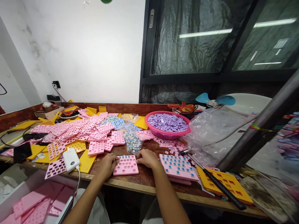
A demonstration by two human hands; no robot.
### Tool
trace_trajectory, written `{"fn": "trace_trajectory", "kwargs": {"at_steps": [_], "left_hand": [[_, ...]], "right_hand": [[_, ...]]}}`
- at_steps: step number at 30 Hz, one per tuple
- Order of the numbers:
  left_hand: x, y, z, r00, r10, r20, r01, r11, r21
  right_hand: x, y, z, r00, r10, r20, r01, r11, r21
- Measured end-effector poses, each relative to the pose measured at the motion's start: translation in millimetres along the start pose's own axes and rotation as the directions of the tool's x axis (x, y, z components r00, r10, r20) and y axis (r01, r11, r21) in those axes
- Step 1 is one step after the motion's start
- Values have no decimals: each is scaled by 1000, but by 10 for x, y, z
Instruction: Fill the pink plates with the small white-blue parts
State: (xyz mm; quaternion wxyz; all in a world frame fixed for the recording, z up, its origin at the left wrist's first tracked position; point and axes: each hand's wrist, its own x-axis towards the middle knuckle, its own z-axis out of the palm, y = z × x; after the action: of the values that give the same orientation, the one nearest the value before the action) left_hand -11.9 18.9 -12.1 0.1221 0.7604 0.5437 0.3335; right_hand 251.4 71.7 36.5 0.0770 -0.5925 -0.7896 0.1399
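A pink grid plate (126, 165) lies flat near the front edge of the wooden table (144, 182), with small blue pieces set in its top row. My left hand (107, 165) rests on the plate's left edge, fingers curled against it. My right hand (147, 158) presses on the plate's upper right corner with bent fingers. A clear bag of small blue and white pieces (132, 140) lies just behind the plate. To the right sits a stack of pink plates filled with blue pieces (177, 165).
A pink basket of purple pieces (167, 124) stands at the back. Many pink (95, 147) and yellow plates (87, 161) cover the left. A white power bank (71, 159), a yellow plate (224, 183) under a black rod (215, 182) and crumpled clear plastic (210, 137) lie around.
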Motion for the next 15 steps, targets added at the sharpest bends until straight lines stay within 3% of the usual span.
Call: {"fn": "trace_trajectory", "kwargs": {"at_steps": [5, 9, 13, 15], "left_hand": [[154, 112, -182, 991, 25, 134, -55, 974, 222], [403, 237, -270, 962, 26, 273, -106, 953, 285], [758, 425, -49, 976, 93, 196, -137, 965, 225], [939, 483, 144, 968, 122, 218, -166, 967, 195]], "right_hand": [[13, 51, 38, 999, -31, 8, 31, 999, 20], [51, -3, 96, 996, 4, -89, -2, 1000, 21], [107, -13, 100, 971, 32, -239, -16, 998, 68], [144, 14, 104, 955, 38, -293, 0, 992, 129]]}}
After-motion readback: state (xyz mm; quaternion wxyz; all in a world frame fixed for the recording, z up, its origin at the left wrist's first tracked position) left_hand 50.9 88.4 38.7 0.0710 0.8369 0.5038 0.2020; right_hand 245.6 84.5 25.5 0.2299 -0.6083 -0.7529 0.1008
